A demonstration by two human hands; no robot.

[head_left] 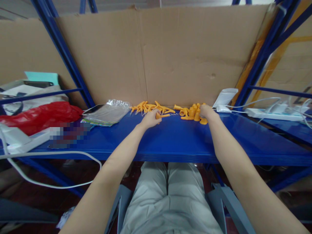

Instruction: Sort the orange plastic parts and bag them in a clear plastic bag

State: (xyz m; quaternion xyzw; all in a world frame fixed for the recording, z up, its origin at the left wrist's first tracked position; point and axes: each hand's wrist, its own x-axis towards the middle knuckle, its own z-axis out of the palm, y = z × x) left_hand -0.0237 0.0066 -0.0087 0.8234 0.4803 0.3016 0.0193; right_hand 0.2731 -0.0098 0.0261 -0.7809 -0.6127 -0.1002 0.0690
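My left hand point(150, 120) is closed around an orange plastic screw point(165, 115), whose threaded shaft points right, just above the blue shelf. Behind it spreads a pile of orange branching pieces point(159, 106), with small metal coil springs point(173, 114) lying beside them. My right hand point(206, 111) is curled at the right side of a second group of orange plastic parts point(192, 112), some of them round or ring-shaped. Its fingertips are hidden, so what they grip cannot be made out.
The blue shelf point(175, 139) has a cardboard back wall point(185, 55). On the left lie a clear plastic bag point(112, 112), a red bag point(46, 117) and a white cable point(48, 186). A white power strip point(273, 113) and a white adapter point(224, 100) stand at right.
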